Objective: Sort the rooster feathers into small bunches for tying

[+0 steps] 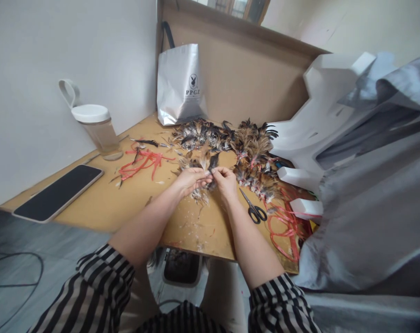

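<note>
My left hand (193,181) pinches a brown feather (205,159) near the middle of the table. Close against it, my right hand (225,181) is closed on a dark feather (213,161), the fingertips of both hands almost touching. Under and behind my hands lies a small heap of loose feathers (199,196). Further back spread piles of brown and black feathers (199,132), and tied feather bunches (253,178) lie to the right. Black-handled scissors (256,213) rest just right of my right forearm.
Red ties (140,164) lie on the left of the table, with more red strips (286,226) at right. A phone (59,192), a lidded cup (97,129) and a silver bag (178,88) stand around. A white plastic piece (300,134) borders the right side.
</note>
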A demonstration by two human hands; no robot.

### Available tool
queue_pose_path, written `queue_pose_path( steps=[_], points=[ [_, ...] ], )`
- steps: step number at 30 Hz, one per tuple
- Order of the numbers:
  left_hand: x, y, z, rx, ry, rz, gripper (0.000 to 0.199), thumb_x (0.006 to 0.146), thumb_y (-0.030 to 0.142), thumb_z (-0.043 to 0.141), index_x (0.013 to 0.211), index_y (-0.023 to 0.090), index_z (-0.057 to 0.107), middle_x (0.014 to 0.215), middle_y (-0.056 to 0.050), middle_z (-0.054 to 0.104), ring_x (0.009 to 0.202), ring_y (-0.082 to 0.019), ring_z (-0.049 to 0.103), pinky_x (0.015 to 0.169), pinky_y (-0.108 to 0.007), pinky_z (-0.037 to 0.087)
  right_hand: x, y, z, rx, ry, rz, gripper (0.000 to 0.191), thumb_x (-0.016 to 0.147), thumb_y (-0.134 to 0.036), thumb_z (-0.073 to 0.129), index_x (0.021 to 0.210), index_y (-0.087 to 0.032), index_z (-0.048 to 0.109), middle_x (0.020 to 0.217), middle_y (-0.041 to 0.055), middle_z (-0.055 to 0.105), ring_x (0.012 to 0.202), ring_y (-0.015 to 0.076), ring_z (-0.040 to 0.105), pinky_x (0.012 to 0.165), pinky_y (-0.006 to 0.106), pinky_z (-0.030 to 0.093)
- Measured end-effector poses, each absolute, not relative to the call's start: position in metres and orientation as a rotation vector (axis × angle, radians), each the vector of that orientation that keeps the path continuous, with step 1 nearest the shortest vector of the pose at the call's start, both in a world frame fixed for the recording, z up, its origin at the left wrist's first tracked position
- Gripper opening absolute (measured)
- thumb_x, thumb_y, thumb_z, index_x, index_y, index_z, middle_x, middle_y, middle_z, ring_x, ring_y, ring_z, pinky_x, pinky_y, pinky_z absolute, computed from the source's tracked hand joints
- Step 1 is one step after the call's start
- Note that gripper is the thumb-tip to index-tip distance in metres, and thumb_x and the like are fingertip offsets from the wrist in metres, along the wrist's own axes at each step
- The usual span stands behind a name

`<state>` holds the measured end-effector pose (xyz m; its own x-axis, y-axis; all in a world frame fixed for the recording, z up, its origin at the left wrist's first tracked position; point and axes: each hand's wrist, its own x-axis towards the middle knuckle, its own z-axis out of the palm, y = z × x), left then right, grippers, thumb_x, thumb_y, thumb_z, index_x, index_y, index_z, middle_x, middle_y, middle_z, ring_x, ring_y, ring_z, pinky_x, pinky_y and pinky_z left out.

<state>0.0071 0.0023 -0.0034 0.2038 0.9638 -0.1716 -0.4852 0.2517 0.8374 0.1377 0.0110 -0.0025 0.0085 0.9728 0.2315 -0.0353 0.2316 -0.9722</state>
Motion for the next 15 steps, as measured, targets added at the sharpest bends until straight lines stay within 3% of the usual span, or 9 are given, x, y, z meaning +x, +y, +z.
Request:
queue_pose_path(
  steps=[15],
  points=[
    [0.0106, -0.0010, 0.0007, 0.910, 0.850, 1.193, 0.008, 0.069, 0.014, 0.066, 0.067, 0.007, 0.063, 0.061, -0.007, 0.064, 0.049, -0.006, 0.056, 0.049, -0.014, 0.044, 0.1357, 0.0072, 0.0024, -0.959, -1.195, 1.208, 0.028, 0.060, -0.040, 0.068, 0.058, -0.017, 0.053, 0.048, -0.0052, 0.049, 0.043, 0.0054, 0.039, 0.045, 0.020, 0.032]
  ],
)
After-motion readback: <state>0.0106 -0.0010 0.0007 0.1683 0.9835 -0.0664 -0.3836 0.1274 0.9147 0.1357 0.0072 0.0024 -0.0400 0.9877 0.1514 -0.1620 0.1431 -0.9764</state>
